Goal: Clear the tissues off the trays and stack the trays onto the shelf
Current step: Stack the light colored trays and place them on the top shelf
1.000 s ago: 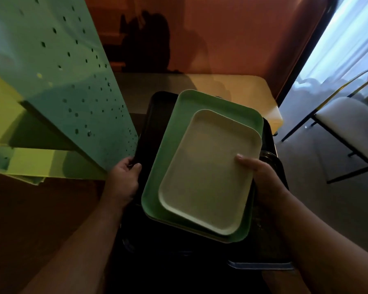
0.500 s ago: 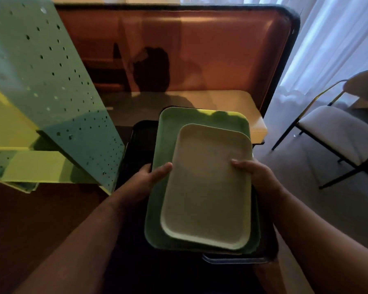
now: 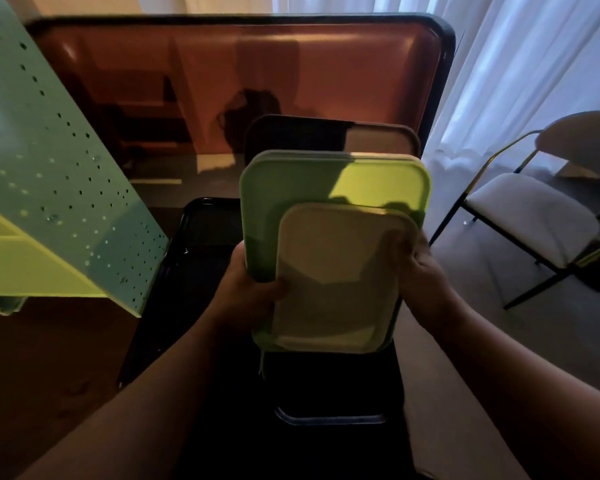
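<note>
Green perforated metal, the shelf (image 3: 59, 188), fills the left side, with a dark tray (image 3: 201, 258) lying on the table beside it. Centre frame, a stack of trays is raised off the table: green tray (image 3: 291, 195) under a smaller cream tray (image 3: 336, 271). Both look stiff, light and slick, so the long side edges are the sensible hold. The left hand (image 3: 246, 289) and right hand (image 3: 426, 271) clamp those edges, fingers curled closed around them.

Dark brown wooden table (image 3: 32, 368) w/ glossy top: big black plastic tray (image 3: 201, 258) lies flat on it, green perforated metal shelf (image 3: 49, 174) at left.
</note>
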Motion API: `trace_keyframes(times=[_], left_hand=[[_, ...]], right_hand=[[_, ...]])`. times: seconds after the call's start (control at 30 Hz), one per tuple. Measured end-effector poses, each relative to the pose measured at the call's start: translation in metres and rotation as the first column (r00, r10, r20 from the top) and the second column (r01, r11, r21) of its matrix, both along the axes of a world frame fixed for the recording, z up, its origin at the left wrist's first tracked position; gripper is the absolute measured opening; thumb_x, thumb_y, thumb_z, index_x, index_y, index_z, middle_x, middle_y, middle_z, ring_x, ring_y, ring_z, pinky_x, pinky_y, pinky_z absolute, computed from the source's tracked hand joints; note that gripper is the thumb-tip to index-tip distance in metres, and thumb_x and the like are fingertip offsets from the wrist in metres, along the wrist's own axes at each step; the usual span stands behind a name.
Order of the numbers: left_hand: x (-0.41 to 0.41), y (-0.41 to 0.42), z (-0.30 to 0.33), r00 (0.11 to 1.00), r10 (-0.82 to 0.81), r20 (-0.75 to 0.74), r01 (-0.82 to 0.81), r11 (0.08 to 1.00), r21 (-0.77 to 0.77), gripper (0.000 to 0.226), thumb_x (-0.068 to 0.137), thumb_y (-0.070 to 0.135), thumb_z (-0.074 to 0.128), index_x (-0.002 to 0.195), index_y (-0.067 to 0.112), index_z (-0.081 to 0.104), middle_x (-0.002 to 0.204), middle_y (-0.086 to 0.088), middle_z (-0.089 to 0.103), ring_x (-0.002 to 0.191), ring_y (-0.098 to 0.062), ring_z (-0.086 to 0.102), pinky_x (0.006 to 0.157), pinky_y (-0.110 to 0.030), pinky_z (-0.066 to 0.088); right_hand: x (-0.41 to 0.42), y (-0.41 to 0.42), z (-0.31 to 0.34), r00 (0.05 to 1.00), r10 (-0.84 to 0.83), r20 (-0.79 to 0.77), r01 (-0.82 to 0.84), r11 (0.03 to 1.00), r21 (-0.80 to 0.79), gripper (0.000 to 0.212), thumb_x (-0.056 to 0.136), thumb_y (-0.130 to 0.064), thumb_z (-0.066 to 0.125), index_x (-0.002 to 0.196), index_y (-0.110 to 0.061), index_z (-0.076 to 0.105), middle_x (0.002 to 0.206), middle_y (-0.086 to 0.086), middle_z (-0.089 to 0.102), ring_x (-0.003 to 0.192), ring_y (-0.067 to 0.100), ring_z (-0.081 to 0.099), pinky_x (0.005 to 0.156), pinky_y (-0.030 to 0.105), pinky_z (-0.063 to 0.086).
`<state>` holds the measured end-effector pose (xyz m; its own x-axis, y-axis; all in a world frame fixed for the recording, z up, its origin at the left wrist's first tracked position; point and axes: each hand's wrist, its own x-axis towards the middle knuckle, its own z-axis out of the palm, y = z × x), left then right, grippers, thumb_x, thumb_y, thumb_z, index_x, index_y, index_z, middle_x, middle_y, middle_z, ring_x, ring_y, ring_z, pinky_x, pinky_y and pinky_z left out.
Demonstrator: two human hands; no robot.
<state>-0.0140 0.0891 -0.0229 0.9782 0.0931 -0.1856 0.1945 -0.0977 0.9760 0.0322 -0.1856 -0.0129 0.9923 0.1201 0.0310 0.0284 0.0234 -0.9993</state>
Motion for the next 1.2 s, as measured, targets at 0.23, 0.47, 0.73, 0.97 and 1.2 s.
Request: trace_keyframes(times=[0.23,0.47,0.73,0.97,1.2], left_hand=[[-0.023,-0.027,-0.054,0.996,0.089,-0.025,-0.091,0.990,-0.105,0.080,0.055,0.012,0.081,0.132,0.017,0.056,0.121,-0.019,0.070,0.113,-0.038,0.068,0.091,-0.061,0.056],[-0.029,-0.022,-0.076,0.984,0.179,-0.022,-0.177,0.983,0.053,0.073,0.065,0.004,0.079,0.133,0.009,0.054,0.121,-0.016,0.072,0.110,-0.034,0.071,0.085,-0.048,0.059],[-0.029,-0.022,-0.059,0.996,0.078,0.053,-0.086,0.985,0.151,0.089,0.059,0.027,0.081,0.140,0.014,0.048,0.122,0.009,0.063,0.107,0.009,0.063,0.079,-0.014,0.055],[-0.043,-0.018,-0.062,0.991,0.070,0.116,-0.090,0.981,0.171,0.079,0.072,0.022,0.087,0.140,0.009,0.050,0.134,-0.007,0.063,0.125,-0.014,0.063,0.100,-0.035,0.054],[-0.038,-0.014,-0.058,0.997,-0.005,0.076,-0.012,0.975,0.222,0.072,0.078,0.008,0.086,0.140,0.016,0.051,0.126,0.010,0.062,0.109,0.016,0.060,0.082,-0.004,0.049]], right_hand=[[-0.023,-0.005,-0.042,0.971,-0.096,0.218,0.108,0.993,-0.047,0.058,0.099,-0.038,0.051,0.139,0.003,0.043,0.108,0.004,0.060,0.094,0.009,0.061,0.075,0.028,0.055],[-0.030,-0.003,-0.062,0.971,-0.027,0.239,0.051,0.994,-0.092,0.066,0.097,-0.033,0.053,0.143,0.011,0.037,0.119,0.028,0.055,0.101,0.022,0.059,0.081,0.029,0.054],[-0.044,-0.019,-0.076,0.977,-0.026,0.212,0.084,0.960,-0.268,0.043,0.101,-0.027,0.052,0.141,-0.016,0.041,0.120,-0.010,0.059,0.104,-0.015,0.059,0.083,0.008,0.048],[-0.065,-0.026,-0.080,0.988,-0.009,0.152,0.058,0.946,-0.319,0.061,0.090,-0.056,0.058,0.138,-0.021,0.045,0.123,-0.020,0.057,0.110,-0.021,0.055,0.084,0.001,0.043],[-0.058,-0.022,-0.083,0.994,0.020,0.109,0.015,0.951,-0.308,0.071,0.083,-0.049,0.067,0.140,-0.016,0.041,0.124,-0.016,0.055,0.110,-0.022,0.054,0.085,0.000,0.043]])
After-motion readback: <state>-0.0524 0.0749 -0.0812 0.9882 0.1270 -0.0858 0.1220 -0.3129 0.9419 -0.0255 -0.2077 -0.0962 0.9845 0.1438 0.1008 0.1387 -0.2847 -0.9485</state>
